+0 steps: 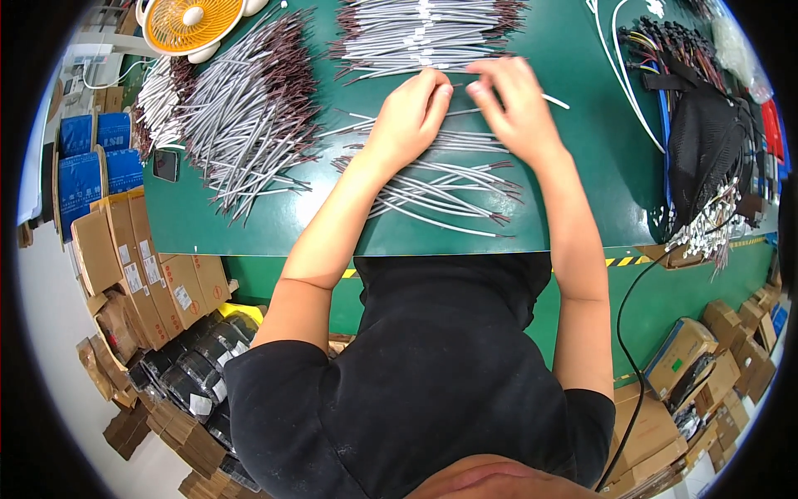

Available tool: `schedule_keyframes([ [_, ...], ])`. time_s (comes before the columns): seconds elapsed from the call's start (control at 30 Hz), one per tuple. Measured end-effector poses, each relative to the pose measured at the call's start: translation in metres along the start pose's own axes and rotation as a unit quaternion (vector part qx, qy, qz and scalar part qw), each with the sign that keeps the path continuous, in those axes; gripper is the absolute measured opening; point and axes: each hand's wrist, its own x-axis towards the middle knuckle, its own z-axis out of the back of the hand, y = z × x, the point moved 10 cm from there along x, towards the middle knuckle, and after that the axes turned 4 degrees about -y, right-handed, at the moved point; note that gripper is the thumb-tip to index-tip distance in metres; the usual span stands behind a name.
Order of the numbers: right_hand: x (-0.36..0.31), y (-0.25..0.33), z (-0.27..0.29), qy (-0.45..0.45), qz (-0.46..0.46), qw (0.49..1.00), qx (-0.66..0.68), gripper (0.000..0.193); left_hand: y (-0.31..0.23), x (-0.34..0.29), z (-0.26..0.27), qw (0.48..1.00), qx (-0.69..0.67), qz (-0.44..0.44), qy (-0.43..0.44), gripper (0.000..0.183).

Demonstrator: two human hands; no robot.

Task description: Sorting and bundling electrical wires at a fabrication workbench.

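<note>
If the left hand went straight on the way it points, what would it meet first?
Probably the row of grey cables just beyond the left hand, though its height is unclear.

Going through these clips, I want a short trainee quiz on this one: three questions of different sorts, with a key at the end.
1. Multiple choice: which things are nearest the left hand and the right hand?
A) cardboard boxes
B) grey cables
C) a fan

2. True or false: the phone lies to the right of the right hand.

3. Fill in the blank: the tabletop is ____ in colour.

Key:
1. B: grey cables lie just beyond the hands and between the forearms.
2. False: it lies near the table's left edge, beside the big cable heap.
3. Green.
</note>
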Motion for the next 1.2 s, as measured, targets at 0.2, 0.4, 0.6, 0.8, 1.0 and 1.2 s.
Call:
schedule_keyframes([
  [0.2, -0.003, 0.003, -0.014, 0.005, -0.006, 1.000, 0.016, 0.013, -0.022, 0.000, -0.002, 0.997, -0.017, -0.069, -0.011, 0.017],
  [0.4, -0.004, -0.003, -0.012, 0.019, -0.043, 0.999, 0.003, 0.014, -0.025, 0.000, 0.000, 0.992, 0.064, -0.103, -0.014, 0.016],
  [0.6, -0.001, -0.012, 0.012, -0.056, -0.031, 0.995, -0.072, 0.013, -0.017, 0.004, 0.005, 0.991, 0.091, -0.094, -0.028, 0.014],
  [0.8, -0.002, -0.041, 0.039, -0.085, -0.121, 0.985, -0.088, 0.014, -0.011, 0.010, 0.028, 0.978, 0.149, -0.121, -0.084, 0.016],
  [1.0, -0.006, -0.049, 0.028, -0.057, -0.117, 0.981, -0.145, 0.016, -0.001, 0.013, 0.030, 0.977, 0.153, -0.122, -0.079, 0.018],
  [1.2, -0.007, -0.052, 0.033, -0.076, -0.138, 0.970, -0.187, 0.012, -0.020, 0.008, 0.019, 0.973, 0.173, -0.147, -0.050, 0.029],
])
